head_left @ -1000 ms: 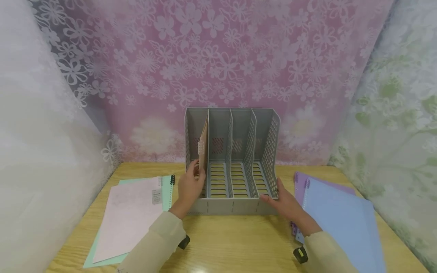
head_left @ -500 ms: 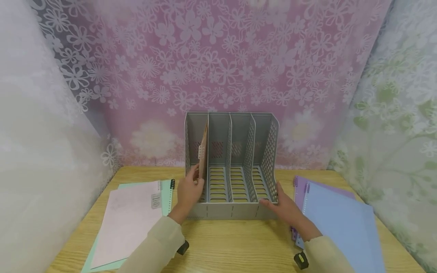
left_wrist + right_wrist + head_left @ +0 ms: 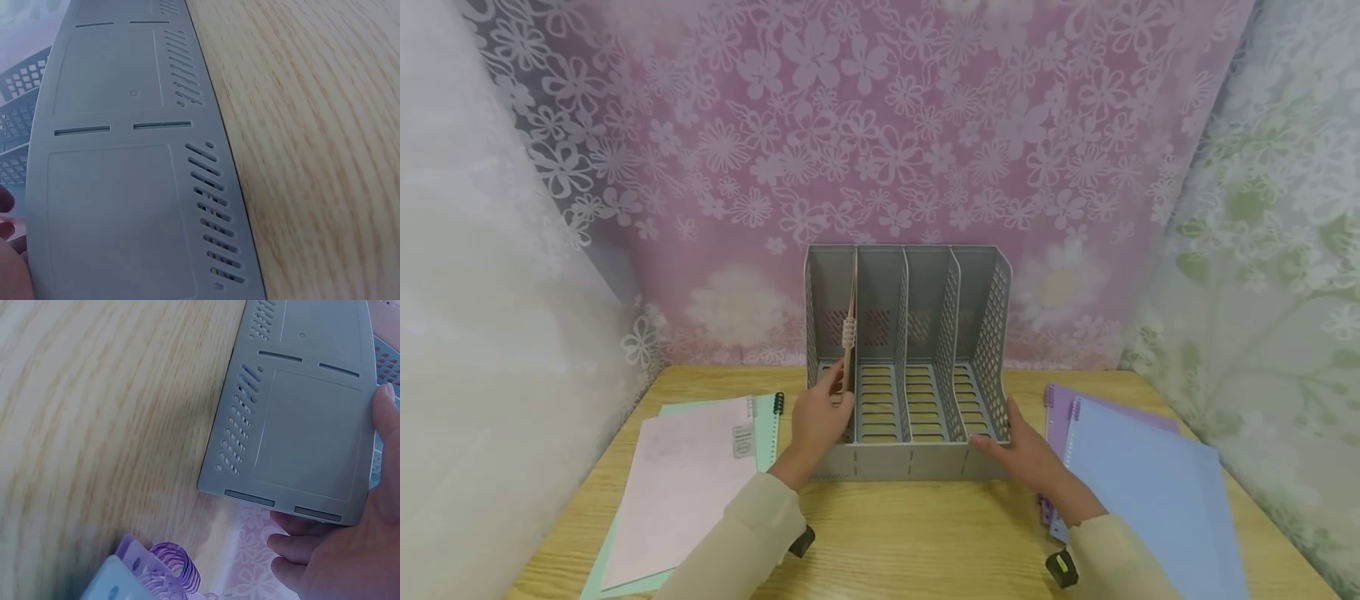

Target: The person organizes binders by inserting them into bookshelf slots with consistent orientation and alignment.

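A grey file organizer (image 3: pixel 883 461) with several upright compartments stands in the middle of the table. In its leftmost compartment is a thin spiral notebook (image 3: pixel 849 333), seen edge-on, upright along the first divider. My left hand (image 3: pixel 817 421) pinches the notebook's near edge low down, thumb on one side and fingers on the other. At the organizer's front right corner, my right hand (image 3: pixel 1028 450) grips the side wall, its thumb over the front rim. The right wrist view shows that thumb at the rim and the fingers round the corner of the organizer (image 3: pixel 306 434).
Left on the wooden table (image 3: pixel 925 542) lie a pink notebook (image 3: pixel 685 492) and, beneath it, a green one (image 3: pixel 767 429). At right a blue notebook (image 3: pixel 1150 492) overlaps a purple one (image 3: pixel 1060 412). A flowered curtain (image 3: pixel 887 125) hangs behind the organizer.
The notebook in the left compartment has gone from leaning to nearly upright against the divider, moving slightly right with my left hand. My right hand keeps its hold on the organizer's corner.
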Demonstrator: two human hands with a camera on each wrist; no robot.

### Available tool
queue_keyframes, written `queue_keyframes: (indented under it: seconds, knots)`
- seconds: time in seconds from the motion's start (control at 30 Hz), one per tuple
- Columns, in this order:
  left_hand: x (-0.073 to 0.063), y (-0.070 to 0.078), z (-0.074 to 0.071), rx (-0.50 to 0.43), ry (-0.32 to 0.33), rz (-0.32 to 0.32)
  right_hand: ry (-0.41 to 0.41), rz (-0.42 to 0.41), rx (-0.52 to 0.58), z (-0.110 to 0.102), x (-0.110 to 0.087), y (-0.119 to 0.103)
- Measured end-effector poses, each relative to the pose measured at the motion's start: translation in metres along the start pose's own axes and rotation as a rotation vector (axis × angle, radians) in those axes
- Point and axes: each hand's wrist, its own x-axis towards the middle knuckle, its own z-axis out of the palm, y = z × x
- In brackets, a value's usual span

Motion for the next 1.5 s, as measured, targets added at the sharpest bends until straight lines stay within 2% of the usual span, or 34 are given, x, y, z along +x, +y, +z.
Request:
queue_keyframes:
  seconds: [0.2, 0.43, 0.63, 0.83, 0.97, 1.23, 1.3, 1.5]
  knots:
    - [0.0016, 0.0015, -0.0019, 0.019, -0.013, 0.016, -0.013, 0.005, 0.006, 0.0018, 0.0023, 0.0019]
    - [0.0019, 0.0015, -0.0022, 0.024, -0.054, 0.005, -0.013, 0.005, 0.010, 0.0025, 0.0035, 0.0026]
    - [0.0017, -0.0009, -0.0025, 0.057, -0.030, 0.061, -0.025, 0.009, 0.010, 0.0042, 0.0021, 0.0032]
    - [0.0018, -0.0009, -0.0030, 0.064, -0.027, 0.059, -0.023, 0.009, 0.015, 0.0057, 0.0033, 0.0034]
    - [0.0009, -0.0010, -0.0027, 0.047, -0.050, 0.035, -0.012, 0.001, 0.003, 0.0057, 0.0048, 0.0038]
    - [0.0025, 0.0014, -0.0040, -0.007, -0.095, -0.085, 0.011, -0.018, -0.041, 0.0018, 0.0072, 0.0056]
    - [0.0036, 0.0023, -0.0037, -0.026, -0.098, -0.097, 0.015, -0.017, -0.040, 0.0002, 0.0072, 0.0059]
    - [0.0048, 0.0055, -0.0035, -0.052, -0.078, -0.071, 0.029, -0.015, -0.041, -0.0016, 0.0088, 0.0070]
